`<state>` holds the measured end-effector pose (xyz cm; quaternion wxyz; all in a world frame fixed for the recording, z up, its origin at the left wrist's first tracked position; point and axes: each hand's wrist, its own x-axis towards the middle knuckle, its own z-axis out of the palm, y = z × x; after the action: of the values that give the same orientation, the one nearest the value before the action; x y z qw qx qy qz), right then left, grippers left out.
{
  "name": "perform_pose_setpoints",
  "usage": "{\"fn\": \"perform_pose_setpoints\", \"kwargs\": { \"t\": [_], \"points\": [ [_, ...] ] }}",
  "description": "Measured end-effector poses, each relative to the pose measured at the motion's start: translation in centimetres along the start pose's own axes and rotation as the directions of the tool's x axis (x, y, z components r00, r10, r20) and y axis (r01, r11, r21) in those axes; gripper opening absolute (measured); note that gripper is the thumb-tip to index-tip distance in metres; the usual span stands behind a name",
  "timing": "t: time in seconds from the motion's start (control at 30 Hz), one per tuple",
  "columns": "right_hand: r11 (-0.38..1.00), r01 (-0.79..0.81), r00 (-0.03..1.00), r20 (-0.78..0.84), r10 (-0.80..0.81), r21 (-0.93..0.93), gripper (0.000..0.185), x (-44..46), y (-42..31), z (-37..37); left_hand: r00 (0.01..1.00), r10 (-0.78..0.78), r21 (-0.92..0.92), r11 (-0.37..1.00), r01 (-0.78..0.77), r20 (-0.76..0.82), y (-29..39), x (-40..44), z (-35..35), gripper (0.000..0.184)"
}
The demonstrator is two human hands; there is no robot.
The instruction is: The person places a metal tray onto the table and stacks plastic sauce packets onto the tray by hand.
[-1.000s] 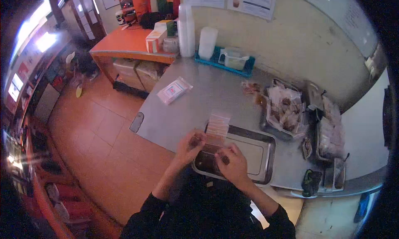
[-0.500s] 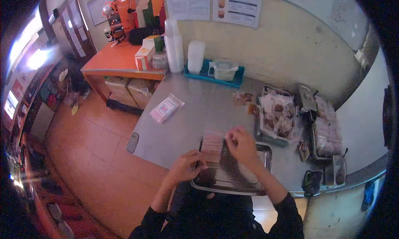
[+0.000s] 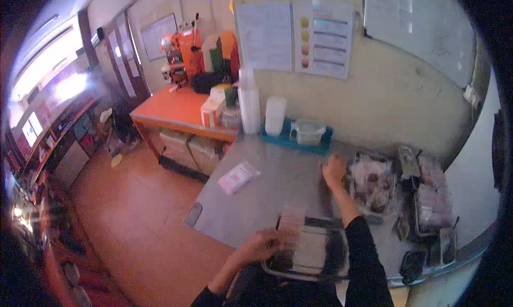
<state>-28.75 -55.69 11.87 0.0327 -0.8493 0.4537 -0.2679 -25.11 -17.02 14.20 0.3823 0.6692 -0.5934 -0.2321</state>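
My left hand (image 3: pixel 261 246) is at the left edge of a shallow metal tray (image 3: pixel 310 275), fingers curled and pressed together beside a stack of thin pinkish, striped plastic pieces (image 3: pixel 292 225). What its fingertips hold, if anything, is blurred. Farther out, my right hand (image 3: pixel 335 172) reaches over the steel table with its fingers drawn together. It covers the place beside the tub of small wrapped packets (image 3: pixel 372 181). A small pale bit shows at its fingertips, too smeared to name. A flat whitish sheet or surface (image 3: pixel 311 248) shows inside the tray.
A pink-and-white plastic pack (image 3: pixel 238 178) lies on the steel table (image 3: pixel 246 216). At the back stand a teal tray (image 3: pixel 275 138) and stacked clear cups (image 3: pixel 249 101). To the right are a container of clear packets (image 3: pixel 434 205) and a dark crumpled item (image 3: pixel 413 267).
My right hand has moved from above the metal tray out to the far side, near the packet tub. My left hand stays at the tray's left side. The camera view has tilted upward.
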Motion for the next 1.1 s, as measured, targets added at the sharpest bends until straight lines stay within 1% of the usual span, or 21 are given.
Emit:
{"fn": "perform_pose_setpoints", "kwargs": {
  "t": [0.03, 0.07, 0.1, 0.13, 0.17, 0.2, 0.23, 0.27, 0.3, 0.37, 0.43, 0.5, 0.53, 0.6, 0.63, 0.7, 0.73, 0.77, 0.83, 0.9, 1.1],
  "points": [
    [0.990, -0.110, 0.991, 0.081, 0.104, 0.086, 0.028, 0.5, -0.2, -1.4, 0.998, 0.061, -0.028, 0.998, -0.061, 0.004, -0.2, 0.2, -0.2, 0.021],
    [0.979, -0.034, 0.998, -0.041, 0.043, 0.202, 0.024, 0.8, 0.9, -1.2, 0.992, 0.123, -0.062, 0.991, -0.122, 0.011, -0.1, 0.4, -0.2, 0.020],
    [0.952, 0.055, 0.984, -0.176, -0.001, 0.302, 0.019, 0.7, 2.2, -1.1, 0.994, 0.107, -0.091, 0.991, -0.103, 0.034, 0.6, 0.5, -0.3, 0.020],
    [0.958, 0.031, 0.988, -0.153, 0.014, 0.285, 0.019, -0.4, 2.7, -2.5, 0.990, 0.144, -0.080, 0.986, -0.144, -0.009, 1.7, 0.7, -0.6, 0.019],
    [0.884, 0.104, 0.989, -0.139, -0.045, 0.456, 0.018, -1.7, 2.0, -5.9, 0.981, 0.187, -0.065, 0.980, -0.191, -0.055, 2.5, 0.8, -0.8, 0.018],
    [0.773, 0.172, 0.984, -0.146, -0.104, 0.611, 0.016, -2.8, 1.1, -9.3, 0.981, 0.189, -0.084, 0.978, -0.192, -0.043, 2.8, 0.9, -0.9, 0.018],
    [0.784, 0.158, 0.986, -0.139, -0.093, 0.600, 0.016, -4.3, 0.7, -11.7, 0.995, 0.086, -0.062, 0.995, -0.083, 0.045, 3.0, 0.8, -1.1, 0.019],
    [0.718, 0.131, 0.989, -0.042, -0.141, 0.684, 0.016, -6.1, 0.2, -13.8, 0.991, -0.017, -0.026, 0.999, 0.020, 0.129, 3.1, 1.0, -1.2, 0.019],
    [0.643, 0.089, 0.980, 0.049, -0.194, 0.761, 0.016, -8.2, -0.7, -15.9, 0.989, -0.013, -0.033, 0.999, 0.018, 0.145, 2.9, 1.2, -1.3, 0.019],
    [0.654, -0.015, 0.949, 0.217, -0.229, 0.756, 0.018, -12.7, -2.4, -19.7, 0.988, 0.130, 0.081, 0.987, -0.136, 0.082, 2.3, 1.4, -1.0, 0.014],
    [0.476, -0.213, 0.838, 0.410, -0.359, 0.853, 0.017, -16.5, -2.0, -19.2, 0.988, 0.148, 0.021, 0.989, -0.149, 0.048, 1.8, 1.7, -0.6, 0.014],
    [0.591, -0.102, 0.814, 0.409, -0.412, 0.800, 0.018, -20.3, -3.3, -19.7, 0.987, 0.160, -0.033, 0.987, -0.160, 0.007, 1.8, 1.9, -0.5, 0.014],
    [0.589, -0.110, 0.814, 0.412, -0.409, 0.801, 0.018, -21.7, -3.7, -19.2, 0.989, 0.147, -0.030, 0.988, -0.148, -0.032, 2.0, 2.1, -0.4, 0.015],
    [0.445, -0.353, 0.696, 0.549, -0.463, 0.823, 0.019, -24.1, -4.2, -17.8, 0.989, 0.134, -0.026, 0.990, -0.136, -0.067, 1.6, 2.3, -0.4, 0.015],
    [0.443, -0.357, 0.696, 0.550, -0.461, 0.823, 0.019, -25.1, -4.5, -17.1, 0.989, 0.145, 0.008, 0.989, -0.145, -0.015, 0.8, 2.4, -0.4, 0.016],
    [0.511, -0.309, 0.739, 0.541, -0.403, 0.802, 0.020, -26.7, -5.0, -15.6, 0.987, 0.156, 0.045, 0.986, -0.158, 0.040, 0.7, 2.6, -0.8, 0.017],
    [0.508, -0.309, 0.740, 0.539, -0.403, 0.804, 0.020, -27.4, -5.2, -14.9, 0.992, 0.099, 0.028, 0.994, -0.101, 0.081, 1.7, 2.7, -1.3, 0.014],
    [0.534, -0.230, 0.789, 0.477, -0.387, 0.813, 0.020, -28.0, -5.4, -14.2, 0.992, 0.042, 0.015, 0.999, -0.045, 0.122, 2.2, 2.8, -1.6, 0.012],
    [0.560, -0.143, 0.836, 0.402, -0.373, 0.816, 0.022, -28.3, -6.4, -14.5, 0.990, 0.078, 0.004, 0.997, -0.079, 0.115, 1.8, 3.0, -1.6, 0.013],
    [0.701, -0.094, 0.888, 0.378, -0.262, 0.707, 0.020, -28.7, -7.2, -15.7, 0.988, 0.114, -0.010, 0.993, -0.114, 0.108, 1.8, 3.3, -1.7, 0.013],
    [0.761, -0.177, 0.896, 0.421, -0.137, 0.624, 0.020, -29.6, -7.9, -15.0, 0.980, 0.168, -0.057, 0.985, -0.162, 0.104, 1.5, 3.5, -1.8, 0.014]
  ]
}}
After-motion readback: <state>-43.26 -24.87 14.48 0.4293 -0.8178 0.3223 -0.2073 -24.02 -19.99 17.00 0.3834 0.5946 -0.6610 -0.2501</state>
